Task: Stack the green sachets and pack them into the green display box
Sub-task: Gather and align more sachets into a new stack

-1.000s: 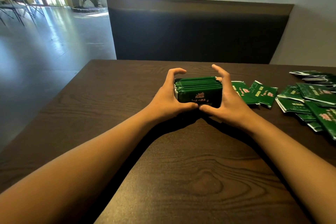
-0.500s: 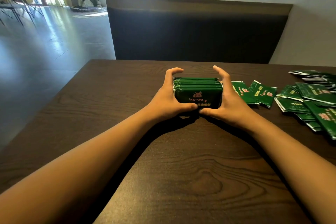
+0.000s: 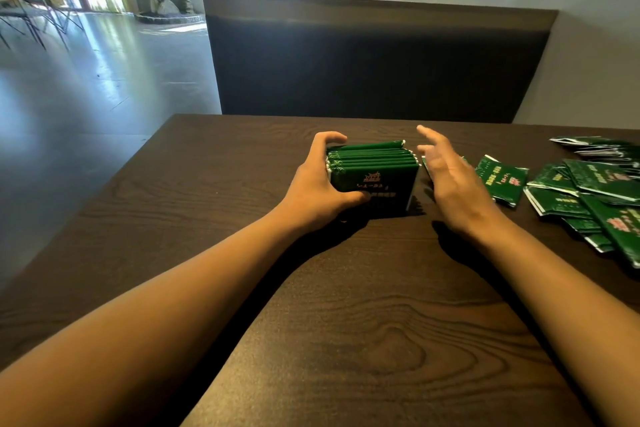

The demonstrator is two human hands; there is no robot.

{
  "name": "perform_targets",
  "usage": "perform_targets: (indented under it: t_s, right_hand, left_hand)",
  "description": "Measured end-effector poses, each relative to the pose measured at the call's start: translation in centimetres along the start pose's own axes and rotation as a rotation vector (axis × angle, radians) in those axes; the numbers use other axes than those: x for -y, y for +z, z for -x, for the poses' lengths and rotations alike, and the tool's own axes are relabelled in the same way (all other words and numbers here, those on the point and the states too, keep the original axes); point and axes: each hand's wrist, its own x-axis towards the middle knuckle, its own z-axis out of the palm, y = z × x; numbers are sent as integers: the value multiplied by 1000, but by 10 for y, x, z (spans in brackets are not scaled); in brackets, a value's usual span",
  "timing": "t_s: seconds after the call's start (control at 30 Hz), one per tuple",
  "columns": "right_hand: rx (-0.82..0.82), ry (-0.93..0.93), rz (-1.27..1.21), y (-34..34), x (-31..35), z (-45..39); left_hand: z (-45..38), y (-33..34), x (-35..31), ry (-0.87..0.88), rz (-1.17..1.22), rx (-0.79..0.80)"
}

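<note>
The stack of green sachets [image 3: 372,170] is stood on edge on the dark wooden table [image 3: 346,340] and is gripped at its left end by the left hand [image 3: 320,192], fingers curled over the far side and thumb pressed low on the near printed face. The right hand [image 3: 450,180] is held just clear of the stack's right end with fingers spread and relaxed, nothing being held, whereas half a second earlier that end was clasped by it. Loose sachets [image 3: 595,198] are scattered flat on the table to the right, well apart from the stack.
</note>
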Motion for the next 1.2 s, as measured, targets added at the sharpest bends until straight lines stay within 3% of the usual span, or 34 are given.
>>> perform_targets:
  t_s: [0.1,0.2,0.3,0.5,1.2]
  right_hand:
    - [-90,101,351,-9,-8,-5]
    - [81,350,634,-13,-18,-7]
    - [206,400,728,-15,-21,-5]
    - [195,254,677,-14,-16,-7]
    - [-82,130,421,-12,-4,1]
  left_hand:
    - [0,-1,-1,-9,-9,-23]
    - [0,-1,-2,-18,-3,-14]
    - [1,0,-4,-18,-4,-16]
    - [1,-1,-5,-25,-4,-13]
    - [2,-1,-3,-69,-37,-143]
